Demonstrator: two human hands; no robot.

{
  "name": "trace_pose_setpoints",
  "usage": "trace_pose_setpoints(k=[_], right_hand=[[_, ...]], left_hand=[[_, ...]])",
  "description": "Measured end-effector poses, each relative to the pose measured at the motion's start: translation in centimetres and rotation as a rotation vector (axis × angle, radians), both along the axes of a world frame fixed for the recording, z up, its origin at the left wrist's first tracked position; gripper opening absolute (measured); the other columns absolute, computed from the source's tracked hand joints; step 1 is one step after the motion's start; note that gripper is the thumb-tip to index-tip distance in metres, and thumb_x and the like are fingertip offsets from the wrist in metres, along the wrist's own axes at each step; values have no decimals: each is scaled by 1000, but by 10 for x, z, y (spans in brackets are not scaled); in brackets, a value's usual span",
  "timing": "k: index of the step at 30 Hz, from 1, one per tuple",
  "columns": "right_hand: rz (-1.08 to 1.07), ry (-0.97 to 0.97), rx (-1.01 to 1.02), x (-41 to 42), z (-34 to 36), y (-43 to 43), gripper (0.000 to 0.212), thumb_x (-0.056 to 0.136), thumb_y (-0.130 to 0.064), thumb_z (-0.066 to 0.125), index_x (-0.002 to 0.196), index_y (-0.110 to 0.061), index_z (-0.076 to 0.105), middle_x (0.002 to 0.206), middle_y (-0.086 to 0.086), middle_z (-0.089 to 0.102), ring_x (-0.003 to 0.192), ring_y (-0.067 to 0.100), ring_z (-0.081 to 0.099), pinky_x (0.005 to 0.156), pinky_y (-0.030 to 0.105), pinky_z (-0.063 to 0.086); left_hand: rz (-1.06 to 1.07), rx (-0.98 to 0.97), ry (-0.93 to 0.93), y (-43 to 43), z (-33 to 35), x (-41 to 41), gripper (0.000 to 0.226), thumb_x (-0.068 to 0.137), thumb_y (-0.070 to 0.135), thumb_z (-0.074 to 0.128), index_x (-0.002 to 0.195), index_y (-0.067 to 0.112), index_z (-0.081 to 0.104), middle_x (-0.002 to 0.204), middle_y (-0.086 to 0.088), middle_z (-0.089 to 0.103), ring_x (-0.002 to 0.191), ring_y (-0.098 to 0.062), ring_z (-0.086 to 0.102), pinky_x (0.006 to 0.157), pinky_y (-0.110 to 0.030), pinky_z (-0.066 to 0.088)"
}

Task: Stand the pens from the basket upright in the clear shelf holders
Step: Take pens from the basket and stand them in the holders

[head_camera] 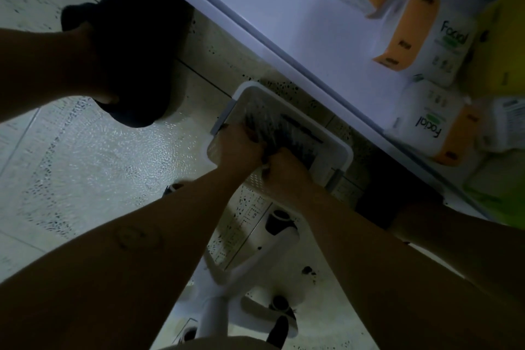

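- Head view, dim and tilted: a white plastic basket sits on the floor at the centre of the frame. It is rectangular with rounded corners and finely perforated walls, and it has a grey handle on its short side.
- The pens lie inside the basket as a dark, slim bundle, streaked by blur, so single pens cannot be told apart.
- The left hand reaches over the basket's near rim, its fingers curled down around the bundle.
- The right hand is just beside it, touching it, closed in a fist on the same bundle's near end.
- The pale speckled floor tiles look glossy, with a pebbled sheen.
- The smooth white shelf crosses the upper right diagonally and carries soft tissue packs, white with orange sides, one printed "Facial".
- The white chair base with dark castors fills the bottom centre, cut off by the lower edge.
- A dark shape at upper left is too shadowed to identify.
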State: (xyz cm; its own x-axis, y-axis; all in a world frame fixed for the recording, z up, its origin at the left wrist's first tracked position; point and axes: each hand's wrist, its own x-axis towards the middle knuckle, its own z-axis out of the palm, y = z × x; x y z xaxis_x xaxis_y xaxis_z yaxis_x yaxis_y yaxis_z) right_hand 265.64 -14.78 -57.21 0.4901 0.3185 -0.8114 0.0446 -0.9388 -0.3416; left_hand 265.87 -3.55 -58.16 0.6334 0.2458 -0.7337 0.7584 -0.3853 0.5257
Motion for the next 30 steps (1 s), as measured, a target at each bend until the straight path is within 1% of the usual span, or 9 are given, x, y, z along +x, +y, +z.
trace_pose_setpoints(k=[3,4,8,14,17,21,24,26,30], right_hand=[[-107,-6,65,6,0,-8,40,89,-6,51,53,-19,38,57,-4,37,54,13,37,54,26,31],[-164,7,76,10,3,-10,40,89,-5,53,54,-21,44,58,-6,42,58,14,42,58,27,36],[-275,38,36,20,18,-13,16,91,-4,55,85,-10,68,81,1,60,76,15,54,65,21,46],[-524,-4,58,20,34,-22,12,89,-3,52,97,1,61,85,15,62,77,25,59,72,34,52],[-607,-46,92,11,47,-25,27,96,-5,43,120,-3,55,99,6,54,92,20,50,79,28,39],[-685,-110,72,1,66,-30,33,104,-23,37,124,-3,53,101,6,52,93,19,49,79,29,38],[-739,-199,105,1,87,-29,33,104,-30,33,121,-11,55,103,6,56,87,19,55,73,30,46],[-760,-265,119,5,99,-28,28,103,-28,36,115,-14,57,105,6,60,91,25,60,81,39,53],[-800,-326,121,15,130,-26,21,99,-17,41,101,-13,61,96,10,65,87,28,63,80,45,56]], left_hand=[[45,-11,61,1,2,-1,20,81,0,66,67,12,57,69,-1,58,65,-13,59,65,-23,49],[55,-26,79,2,6,-1,9,82,2,65,80,9,61,79,-4,61,74,-19,62,69,-27,52],[-11,-40,105,12,16,0,42,87,20,61,124,5,47,104,-12,62,88,-31,65,67,-38,56],[-28,-248,71,13,39,7,14,96,16,50,107,21,43,85,-4,53,64,-13,48,40,-15,40],[-100,-282,118,12,48,6,16,102,25,39,86,25,44,74,-1,45,62,-13,42,51,-23,35],[-130,-263,42,9,66,5,25,103,20,37,113,9,57,90,-10,55,83,-25,54,63,-32,49],[-129,-239,-40,5,84,4,20,98,19,47,105,10,63,99,-13,62,92,-29,61,83,-42,56],[-88,-239,-107,-1,99,7,19,96,27,51,90,12,63,96,-16,66,90,-30,63,82,-44,57],[-76,-273,-232,-20,138,11,26,99,26,50,111,5,60,95,-12,65,81,-24,61,69,-33,50]])
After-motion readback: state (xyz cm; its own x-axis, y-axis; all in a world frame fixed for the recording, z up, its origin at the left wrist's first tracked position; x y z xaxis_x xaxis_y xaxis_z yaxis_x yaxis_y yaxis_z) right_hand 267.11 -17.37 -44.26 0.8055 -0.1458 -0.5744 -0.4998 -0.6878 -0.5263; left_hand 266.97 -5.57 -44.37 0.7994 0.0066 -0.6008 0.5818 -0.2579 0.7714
